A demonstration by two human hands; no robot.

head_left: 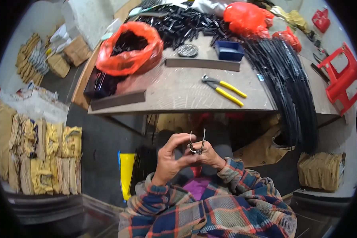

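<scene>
Above my lap, in front of the table edge, both hands are brought together on a small bent metal piece [194, 150] with two thin prongs standing upright. My left hand [171, 158] curls around its left side, with the thumb near its base and a finger close to the left prong. My right hand [212, 155] pinches the right side and base. The fingers hide part of the piece, so its full shape cannot be made out. On the table ahead lie yellow-handled nippers [225, 90], touched by neither hand.
The table [178, 93] bears a red plastic bag [130, 47], a pile of black pieces [182, 23], a blue tray [229, 50], grey bars [202, 64] and long black strips [283, 75] hanging over its front. Wrapped bundles [47, 154] stand left, a paper-wrapped bundle [320, 170] right.
</scene>
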